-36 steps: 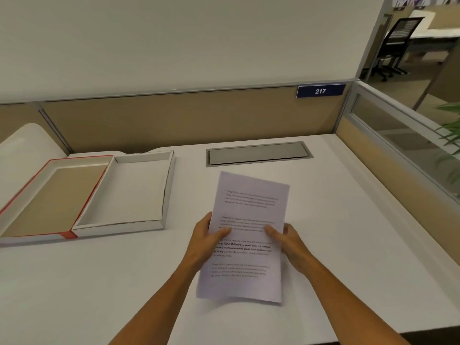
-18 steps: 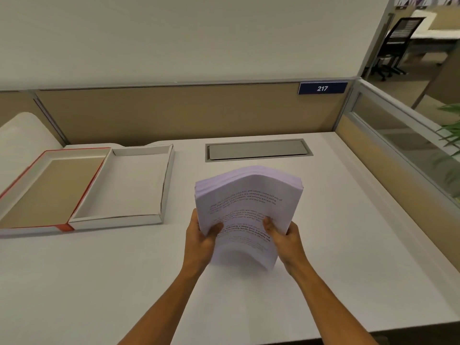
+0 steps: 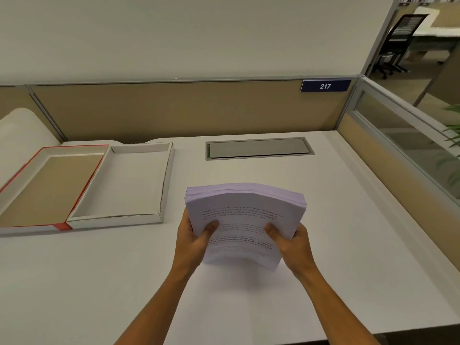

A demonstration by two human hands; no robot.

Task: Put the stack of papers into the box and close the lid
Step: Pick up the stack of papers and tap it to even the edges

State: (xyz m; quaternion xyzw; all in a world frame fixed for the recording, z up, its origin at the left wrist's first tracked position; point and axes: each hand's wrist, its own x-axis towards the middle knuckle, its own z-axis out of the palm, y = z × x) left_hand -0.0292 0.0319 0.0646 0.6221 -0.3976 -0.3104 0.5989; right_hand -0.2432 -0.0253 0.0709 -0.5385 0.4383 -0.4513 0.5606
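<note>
A thick stack of printed white papers (image 3: 245, 212) is held up off the desk in the middle, tilted toward me and bowed, its far edge uppermost. My left hand (image 3: 195, 236) grips its left side and my right hand (image 3: 290, 241) grips its right side, thumbs on the top sheet. The open white box (image 3: 119, 215) lies empty on the desk to the left of the stack. Its lid (image 3: 15, 178), red-edged with a tan inside, lies flat open beside it at the far left.
The white desk (image 3: 348, 220) is bounded by a tan partition at the back and a glass-topped partition on the right. A grey cable-port cover (image 3: 258, 148) sits flush at the back centre. A sign reading 217 (image 3: 325, 85) hangs on the partition.
The stack lay flat on the desk one second ago. Both hands have lifted it and tipped it up toward me; since half a second ago it has barely moved.
</note>
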